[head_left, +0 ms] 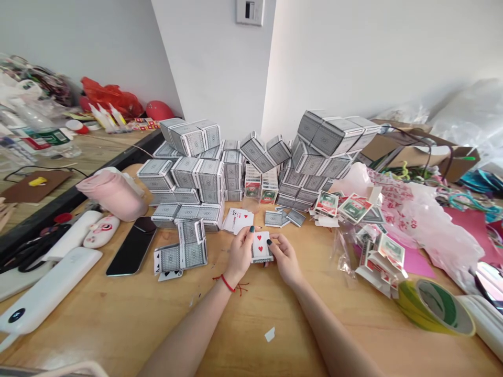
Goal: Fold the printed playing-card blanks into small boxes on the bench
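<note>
Between my two hands, above the wooden table, is a playing card [260,245] with red hearts facing up; a grey patterned edge shows below it. My left hand [240,254] grips its left side, thumb on top. At the right side, my right hand [283,255] pinches the card between thumb and fingers. Just beyond lie loose face-up cards [238,221] and a few face-down cards [276,218]. To the left sits a folded-card piece [183,250] on the table. Behind stand stacked grey card blocks [210,180], piled on both sides.
A black phone [131,247] and a white power bank [49,290] lie at left. Opened card boxes [383,259], a roll of yellow tape [434,306] and plastic bags [428,225] crowd the right. A paper scrap [270,334] lies near the front.
</note>
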A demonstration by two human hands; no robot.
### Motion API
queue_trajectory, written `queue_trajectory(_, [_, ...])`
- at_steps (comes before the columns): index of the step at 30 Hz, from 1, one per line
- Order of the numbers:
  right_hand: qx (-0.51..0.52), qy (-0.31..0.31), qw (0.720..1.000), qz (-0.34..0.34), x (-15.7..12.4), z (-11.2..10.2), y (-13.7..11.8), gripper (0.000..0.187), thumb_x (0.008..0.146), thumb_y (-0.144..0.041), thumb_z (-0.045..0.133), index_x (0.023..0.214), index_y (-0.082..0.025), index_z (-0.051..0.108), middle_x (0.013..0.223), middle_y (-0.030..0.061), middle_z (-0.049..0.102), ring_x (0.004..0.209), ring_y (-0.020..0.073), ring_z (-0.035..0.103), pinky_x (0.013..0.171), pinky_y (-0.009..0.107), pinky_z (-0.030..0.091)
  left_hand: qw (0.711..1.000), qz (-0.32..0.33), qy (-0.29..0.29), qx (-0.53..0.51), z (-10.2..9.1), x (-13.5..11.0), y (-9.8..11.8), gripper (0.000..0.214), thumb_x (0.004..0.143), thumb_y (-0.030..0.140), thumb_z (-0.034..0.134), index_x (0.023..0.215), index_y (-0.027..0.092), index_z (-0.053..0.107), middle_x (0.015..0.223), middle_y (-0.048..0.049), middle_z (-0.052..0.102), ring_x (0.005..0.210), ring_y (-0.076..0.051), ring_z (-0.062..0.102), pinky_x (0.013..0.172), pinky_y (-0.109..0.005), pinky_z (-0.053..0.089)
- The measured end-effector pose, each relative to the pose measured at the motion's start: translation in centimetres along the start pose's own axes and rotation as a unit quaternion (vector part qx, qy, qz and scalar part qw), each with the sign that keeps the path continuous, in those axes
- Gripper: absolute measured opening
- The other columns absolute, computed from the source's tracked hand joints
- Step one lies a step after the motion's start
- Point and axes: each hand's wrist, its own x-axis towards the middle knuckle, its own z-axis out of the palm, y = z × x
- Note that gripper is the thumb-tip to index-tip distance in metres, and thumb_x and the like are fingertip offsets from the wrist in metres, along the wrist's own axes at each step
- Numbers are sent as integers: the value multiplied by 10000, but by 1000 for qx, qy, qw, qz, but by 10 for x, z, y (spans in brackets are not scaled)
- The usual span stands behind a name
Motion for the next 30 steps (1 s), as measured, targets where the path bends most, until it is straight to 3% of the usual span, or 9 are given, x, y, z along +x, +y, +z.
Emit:
queue_trajectory(4, [6,42,999,-19,2,-2,1,284,728,-433,557,861,-215,434,530,-59,561,392,106,505,369,213,410,1000,-6,-11,-18,2,-1,-4,186,765,269,462,854,156,579,702,-6,558,610,-120,490,537,-204,393])
queue_trajectory(10, [-1,55,998,-17,0,2,0,227,753,-388,524,877,-226,425,530,-67,552,422,114,524,381,215,411,1000,16,-1,11,8,-6,-7,244,759,172,420,975,179,532,907,-38,580,771,-141,530,630,-219,426])
queue_trajectory(19, [37,31,999,20,-4,9,3,241,750,-385,509,892,-235,385,533,-76,556,438,129,556,391,218,398,999,-12,24,-30,9,-9,-12,92,754,216,405,786,194,489,625,22,518,493,-101,471,439,-197,391])
queue_trajectory(30, [56,19,998,26,-4,11,3,212,756,-378,509,891,-238,424,513,-77,546,396,115,519,361,208,382,997,-40,21,-63,10,-12,1,102,730,209,374,768,193,468,544,43,469,354,-79,410,296,-179,316])
